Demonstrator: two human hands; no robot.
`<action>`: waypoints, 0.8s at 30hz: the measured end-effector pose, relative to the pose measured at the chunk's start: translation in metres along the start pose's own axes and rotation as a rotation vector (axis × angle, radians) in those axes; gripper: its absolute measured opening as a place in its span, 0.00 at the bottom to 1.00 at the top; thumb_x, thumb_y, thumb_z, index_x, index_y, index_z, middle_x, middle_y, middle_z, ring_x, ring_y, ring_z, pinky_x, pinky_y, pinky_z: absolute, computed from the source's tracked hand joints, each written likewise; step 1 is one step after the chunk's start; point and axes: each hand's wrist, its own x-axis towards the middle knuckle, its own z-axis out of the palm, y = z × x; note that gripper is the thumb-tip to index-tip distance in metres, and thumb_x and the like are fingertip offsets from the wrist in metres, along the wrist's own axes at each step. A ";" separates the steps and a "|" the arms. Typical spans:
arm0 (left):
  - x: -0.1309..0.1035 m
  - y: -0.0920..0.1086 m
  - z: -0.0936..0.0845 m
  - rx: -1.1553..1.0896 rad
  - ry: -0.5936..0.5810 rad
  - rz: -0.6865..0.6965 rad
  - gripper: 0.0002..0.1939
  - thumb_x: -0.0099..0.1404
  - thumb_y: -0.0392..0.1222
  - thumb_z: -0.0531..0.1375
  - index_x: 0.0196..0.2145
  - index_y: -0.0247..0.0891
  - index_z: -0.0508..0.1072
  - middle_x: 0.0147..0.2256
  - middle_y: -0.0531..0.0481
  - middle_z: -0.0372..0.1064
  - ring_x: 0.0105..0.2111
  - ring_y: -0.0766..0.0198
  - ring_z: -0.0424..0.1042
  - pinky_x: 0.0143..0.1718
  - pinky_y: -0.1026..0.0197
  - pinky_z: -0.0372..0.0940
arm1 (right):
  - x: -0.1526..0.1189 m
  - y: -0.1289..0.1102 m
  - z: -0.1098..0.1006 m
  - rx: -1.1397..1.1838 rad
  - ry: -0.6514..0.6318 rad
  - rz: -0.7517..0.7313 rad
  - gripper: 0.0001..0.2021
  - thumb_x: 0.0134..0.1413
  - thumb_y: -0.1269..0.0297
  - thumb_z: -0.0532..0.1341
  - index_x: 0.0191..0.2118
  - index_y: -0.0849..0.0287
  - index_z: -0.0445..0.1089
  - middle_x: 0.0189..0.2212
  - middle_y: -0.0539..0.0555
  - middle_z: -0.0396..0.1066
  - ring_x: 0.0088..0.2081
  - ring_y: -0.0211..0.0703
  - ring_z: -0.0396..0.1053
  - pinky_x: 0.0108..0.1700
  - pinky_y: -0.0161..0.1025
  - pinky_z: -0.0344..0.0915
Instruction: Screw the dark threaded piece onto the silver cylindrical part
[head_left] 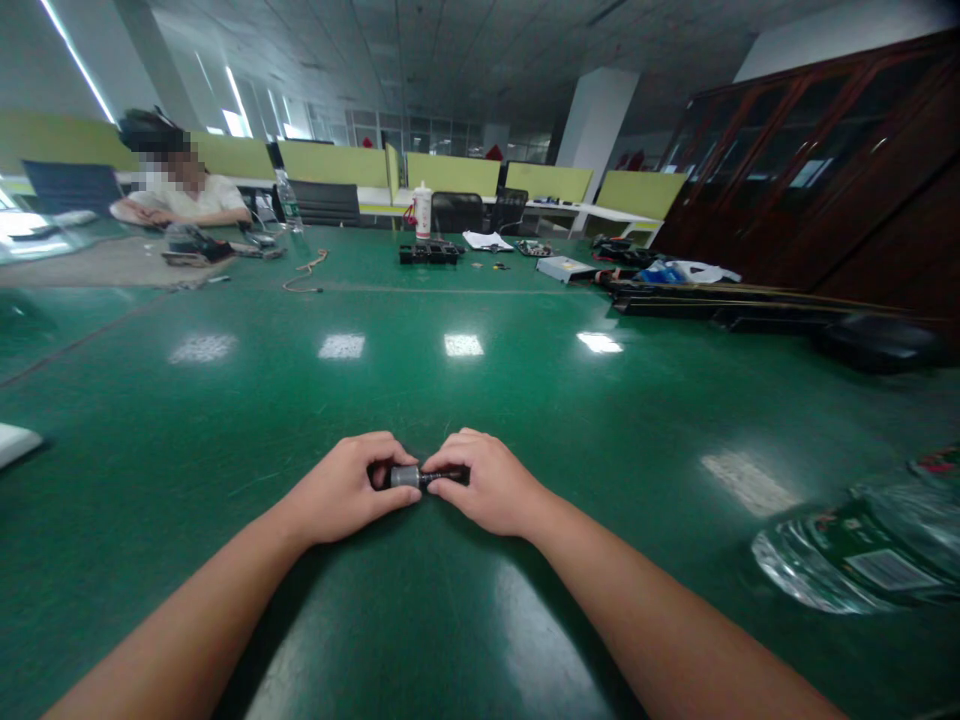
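A small cylindrical object [406, 476], silver-grey with a thin dark shaft on its right side, lies horizontally between my two hands, low over the green table [480, 390]. The thumb and fingers of my left hand [352, 488] are closed round its thick grey part. On the right, my right hand [487, 482] pinches the thin dark shaft between thumb and fingers. Its far right end is partly hidden by that hand.
A large clear bottle [862, 550] lies at the right. Across the table are a black part [431, 254], a white cup [422, 212], a silver box [566, 269] and long black bars [720, 300]. A person [187, 190] sits at the far left.
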 end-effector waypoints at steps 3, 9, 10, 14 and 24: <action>0.000 0.000 0.000 0.003 0.002 -0.002 0.13 0.60 0.49 0.64 0.38 0.37 0.77 0.29 0.52 0.68 0.29 0.63 0.67 0.31 0.63 0.59 | 0.000 0.000 0.000 -0.006 0.004 -0.009 0.06 0.53 0.70 0.66 0.38 0.56 0.78 0.33 0.51 0.75 0.37 0.41 0.67 0.42 0.39 0.60; 0.000 0.000 0.000 0.013 0.017 0.017 0.13 0.60 0.49 0.64 0.38 0.38 0.77 0.29 0.52 0.68 0.29 0.63 0.67 0.31 0.63 0.59 | -0.001 0.000 -0.001 -0.001 0.008 -0.019 0.06 0.53 0.70 0.66 0.38 0.57 0.77 0.33 0.52 0.75 0.37 0.41 0.66 0.42 0.39 0.61; -0.001 0.000 0.000 0.015 0.018 0.019 0.13 0.60 0.49 0.64 0.38 0.38 0.77 0.29 0.52 0.68 0.29 0.63 0.67 0.31 0.63 0.59 | -0.001 0.000 -0.001 -0.001 0.009 -0.019 0.06 0.53 0.70 0.65 0.38 0.57 0.77 0.33 0.52 0.75 0.37 0.41 0.66 0.42 0.39 0.61; -0.001 0.001 0.000 0.022 0.016 0.021 0.13 0.60 0.48 0.64 0.39 0.38 0.77 0.29 0.52 0.68 0.28 0.64 0.67 0.30 0.63 0.58 | 0.000 -0.001 -0.001 0.010 0.024 -0.010 0.07 0.51 0.70 0.67 0.38 0.56 0.77 0.33 0.51 0.75 0.37 0.41 0.66 0.42 0.39 0.61; 0.000 0.001 0.001 0.039 0.021 0.009 0.13 0.59 0.48 0.64 0.39 0.39 0.78 0.28 0.52 0.68 0.28 0.64 0.66 0.29 0.64 0.57 | 0.000 -0.003 -0.001 -0.008 0.026 0.024 0.06 0.51 0.69 0.68 0.36 0.55 0.77 0.33 0.51 0.76 0.38 0.42 0.66 0.43 0.40 0.60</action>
